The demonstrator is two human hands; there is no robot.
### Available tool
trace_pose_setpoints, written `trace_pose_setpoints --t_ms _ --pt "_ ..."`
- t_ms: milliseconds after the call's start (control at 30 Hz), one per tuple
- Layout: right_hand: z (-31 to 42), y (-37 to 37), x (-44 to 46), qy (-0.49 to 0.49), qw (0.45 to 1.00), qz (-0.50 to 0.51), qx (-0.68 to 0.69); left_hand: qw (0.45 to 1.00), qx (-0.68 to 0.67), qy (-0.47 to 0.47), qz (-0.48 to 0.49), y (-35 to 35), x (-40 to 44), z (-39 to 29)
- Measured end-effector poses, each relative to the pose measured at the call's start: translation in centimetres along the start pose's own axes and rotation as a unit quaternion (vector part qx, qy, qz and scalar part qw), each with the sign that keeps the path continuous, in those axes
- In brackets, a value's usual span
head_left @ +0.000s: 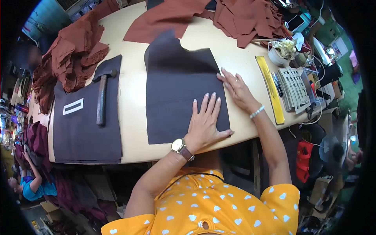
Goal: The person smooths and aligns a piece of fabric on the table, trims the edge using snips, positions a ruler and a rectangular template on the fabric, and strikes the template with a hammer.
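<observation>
A dark fabric piece (172, 94) with a curved upper edge lies in front of me, its top end blurred. My left hand (205, 123) rests flat on its lower right part, fingers spread and pointing away from me. At the right edge of the same cloth, my right hand (237, 90) touches with its fingertips, fingers stretched out. Neither hand holds anything. To the left is a dark fabric stack (86, 137) with a hammer (102, 98) and a small white rectangular frame (73, 106) on it.
Reddish-brown cloth pieces (74, 51) heap at the left, with more (250, 19) at the back. On the right are a yellow strip (270, 90), card templates (293, 88) and a white cup (277, 56). Another person (35, 186) is at the far left.
</observation>
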State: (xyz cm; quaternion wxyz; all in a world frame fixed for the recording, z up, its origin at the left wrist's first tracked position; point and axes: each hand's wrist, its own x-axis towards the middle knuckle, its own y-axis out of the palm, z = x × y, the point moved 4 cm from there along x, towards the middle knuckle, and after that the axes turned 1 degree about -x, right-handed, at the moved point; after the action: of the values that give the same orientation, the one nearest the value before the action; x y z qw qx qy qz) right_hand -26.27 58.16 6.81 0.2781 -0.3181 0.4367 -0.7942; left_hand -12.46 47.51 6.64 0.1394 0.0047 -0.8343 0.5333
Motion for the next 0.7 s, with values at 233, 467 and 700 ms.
trace_pose_setpoints --t_ms 233,467,700 --pt "-5.2 1.2 7.4 0.039 0.999 -0.027 -0.006 1.000 0.011 -0.008 0.016 -0.1 0.2 0.0" --pt "-4.1 1.7 6.5 0.066 0.997 -0.026 0.007 1.000 0.022 -0.010 0.006 0.4 -1.2 -0.6" --pt "1.2 0.7 -0.7 0.058 0.998 -0.006 0.018 0.999 -0.008 0.002 0.049 -1.0 -8.4 -4.9"
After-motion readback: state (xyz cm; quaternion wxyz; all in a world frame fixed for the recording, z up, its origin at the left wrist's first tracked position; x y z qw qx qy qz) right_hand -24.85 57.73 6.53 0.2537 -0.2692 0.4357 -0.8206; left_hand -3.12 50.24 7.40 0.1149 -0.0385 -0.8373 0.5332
